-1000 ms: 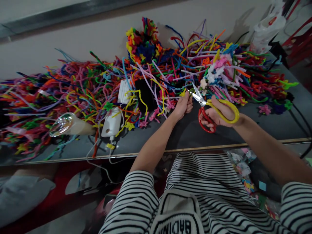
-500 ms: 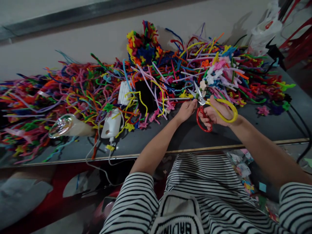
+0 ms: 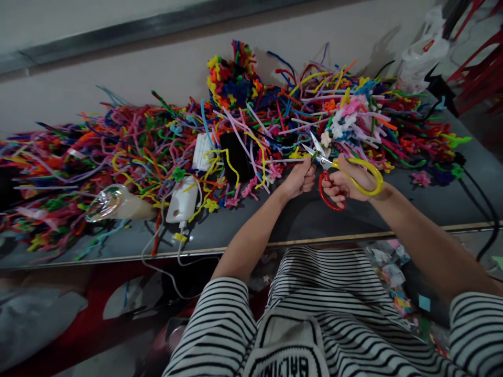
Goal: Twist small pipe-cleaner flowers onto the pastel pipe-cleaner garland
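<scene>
My right hand [image 3: 351,180] grips a pair of scissors [image 3: 324,161] with one yellow and one red handle loop; the blades are spread apart and point up and left. Pinched in the fingers of my left hand [image 3: 301,180] is a small dark green pipe cleaner [image 3: 314,155], its tip close to the scissor blades. Whether the blades touch it I cannot tell. Beyond both hands lies a tangled heap of coloured pipe cleaners [image 3: 141,131], some shaped into flowers. A cream flower [image 3: 326,139] rests just past the blades.
A black phone-like slab [image 3: 234,157] lies in the heap beside a white box [image 3: 201,152]. Nearer the table edge are a white device with a cable [image 3: 183,201] and a beige roll-like thing [image 3: 135,205]. A white plastic bag [image 3: 422,57] stands at the back right.
The view has shifted slightly. My left hand has turned a little, its fingers curling more around the green pipe cleaner. The scissor blades stay spread.
</scene>
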The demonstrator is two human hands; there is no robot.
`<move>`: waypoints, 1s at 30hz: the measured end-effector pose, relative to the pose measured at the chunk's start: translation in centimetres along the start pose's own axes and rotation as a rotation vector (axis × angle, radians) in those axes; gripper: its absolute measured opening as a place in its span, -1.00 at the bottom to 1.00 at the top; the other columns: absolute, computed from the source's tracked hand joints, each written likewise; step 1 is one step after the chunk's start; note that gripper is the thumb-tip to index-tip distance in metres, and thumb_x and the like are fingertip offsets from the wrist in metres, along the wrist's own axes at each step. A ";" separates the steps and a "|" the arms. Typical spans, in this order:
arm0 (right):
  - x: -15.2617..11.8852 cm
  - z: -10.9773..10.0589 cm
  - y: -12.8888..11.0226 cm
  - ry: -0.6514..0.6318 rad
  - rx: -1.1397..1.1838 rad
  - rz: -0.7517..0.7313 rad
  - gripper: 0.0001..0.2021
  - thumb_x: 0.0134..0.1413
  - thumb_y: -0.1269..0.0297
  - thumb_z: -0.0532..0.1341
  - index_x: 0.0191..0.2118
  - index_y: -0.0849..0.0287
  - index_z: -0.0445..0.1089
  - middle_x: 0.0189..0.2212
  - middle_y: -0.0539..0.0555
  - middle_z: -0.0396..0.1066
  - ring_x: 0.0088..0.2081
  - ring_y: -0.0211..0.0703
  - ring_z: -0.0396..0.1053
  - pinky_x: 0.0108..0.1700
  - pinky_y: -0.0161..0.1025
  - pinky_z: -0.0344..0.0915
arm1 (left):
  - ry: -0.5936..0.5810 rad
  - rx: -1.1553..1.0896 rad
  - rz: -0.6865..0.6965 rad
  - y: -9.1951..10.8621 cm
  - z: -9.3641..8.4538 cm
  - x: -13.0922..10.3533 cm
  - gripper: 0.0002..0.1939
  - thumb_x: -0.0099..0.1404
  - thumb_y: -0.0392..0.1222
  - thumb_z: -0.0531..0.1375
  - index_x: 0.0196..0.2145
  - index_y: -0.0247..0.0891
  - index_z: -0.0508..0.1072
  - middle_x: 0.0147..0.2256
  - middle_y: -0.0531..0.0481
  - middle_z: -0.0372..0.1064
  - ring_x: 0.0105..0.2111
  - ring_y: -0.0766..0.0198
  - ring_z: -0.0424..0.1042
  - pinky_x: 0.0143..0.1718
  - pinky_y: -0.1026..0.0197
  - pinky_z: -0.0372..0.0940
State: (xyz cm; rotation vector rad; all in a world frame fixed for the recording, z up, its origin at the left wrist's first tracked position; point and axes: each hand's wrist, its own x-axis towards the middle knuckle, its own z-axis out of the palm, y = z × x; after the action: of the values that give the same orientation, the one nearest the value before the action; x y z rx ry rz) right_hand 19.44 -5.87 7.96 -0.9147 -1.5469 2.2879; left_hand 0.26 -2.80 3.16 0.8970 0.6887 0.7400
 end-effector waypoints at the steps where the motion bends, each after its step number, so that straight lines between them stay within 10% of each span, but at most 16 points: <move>1: 0.1 0.0 -0.1 -0.004 0.006 0.000 -0.22 -0.04 -0.63 -0.22 -0.33 0.12 0.07 -0.52 -0.12 -0.05 -0.59 -0.33 0.03 -0.57 -0.29 0.26 | 0.000 -0.020 -0.015 0.1 0.0 -0.1 -0.33 0.39 0.38 -0.01 -0.59 -0.19 -0.07 -0.73 0.28 -0.28 -0.77 0.53 -0.30 -0.76 0.44 -0.27; 21: -0.7 0.1 -0.9 0.047 0.039 0.039 -0.27 0.03 -0.58 -0.17 -0.35 0.11 0.10 -0.57 -0.16 -0.10 -0.64 -0.41 -0.18 -0.66 -0.38 0.08 | -0.021 -0.003 0.048 0.2 -0.8 0.5 -0.35 0.40 0.35 0.01 -0.59 -0.18 -0.06 -0.72 0.29 -0.28 -0.77 0.53 -0.30 -0.77 0.42 -0.31; 30: -9.0 -4.4 1.8 0.306 -0.169 0.029 -0.37 -0.02 -0.50 0.13 -0.37 0.07 0.20 -0.54 -0.09 0.04 -0.59 -0.32 0.03 -0.55 -0.27 0.18 | 0.463 0.143 0.330 -0.5 -2.1 3.0 -0.50 0.49 0.13 0.02 -0.54 -0.17 0.08 -0.68 0.23 -0.09 -0.73 0.47 -0.12 -0.68 0.31 -0.18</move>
State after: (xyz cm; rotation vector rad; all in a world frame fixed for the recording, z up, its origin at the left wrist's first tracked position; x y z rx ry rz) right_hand 29.36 -7.92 8.53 -1.2698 -1.6132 1.9427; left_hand 0.42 0.25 1.12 0.9926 1.0241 1.2266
